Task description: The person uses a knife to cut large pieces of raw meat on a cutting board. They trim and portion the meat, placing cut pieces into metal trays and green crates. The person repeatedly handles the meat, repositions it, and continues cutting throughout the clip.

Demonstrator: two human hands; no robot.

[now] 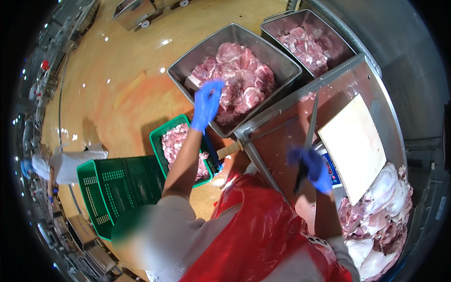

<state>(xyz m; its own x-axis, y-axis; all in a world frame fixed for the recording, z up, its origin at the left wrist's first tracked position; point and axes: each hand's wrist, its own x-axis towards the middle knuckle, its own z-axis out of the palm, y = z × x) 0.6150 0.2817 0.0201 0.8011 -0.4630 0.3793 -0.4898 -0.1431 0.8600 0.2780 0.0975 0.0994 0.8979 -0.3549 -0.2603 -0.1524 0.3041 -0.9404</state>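
Over the near edge of the steel bin [201, 54], our left hand [207, 105] hung beside the meat [239, 70], its grip unclear to us; well apart, our right hand [316, 170] clasped the knife [312, 124], long blade pointing away, farther from that meat.

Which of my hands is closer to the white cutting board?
Right. Your right hand holds a knife just left of the white cutting board; your left hand is farther left, by the large metal meat bin.
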